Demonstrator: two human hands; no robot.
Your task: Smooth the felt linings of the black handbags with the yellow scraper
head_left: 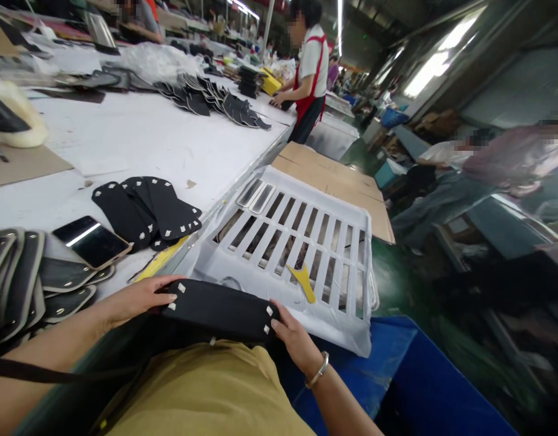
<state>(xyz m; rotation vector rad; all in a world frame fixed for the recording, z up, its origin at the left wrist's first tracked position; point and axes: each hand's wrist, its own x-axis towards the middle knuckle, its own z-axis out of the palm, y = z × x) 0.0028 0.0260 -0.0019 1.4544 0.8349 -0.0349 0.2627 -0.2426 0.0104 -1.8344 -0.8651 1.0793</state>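
The bare left hand (140, 297) pinches the left end of a long black flat panel with small white patches near its corners (222, 309); the bare right hand (295, 339), a bangle on its wrist, grips the opposite end between thumb and fingers; the panel lies stretched between them, just in front of the mustard-yellow clothing (210, 393) and at the near edge of a pale grey slatted plastic rack (327, 248); on the rack lie a flat yellow forked tool (303, 283) and two silver-rimmed rectangular pieces (256, 195) side by side; on the white-topped worktable (124, 130) to the left, similar black patched panels (147, 209) overlap in a fan, near a dark-screened smartphone (92, 242).
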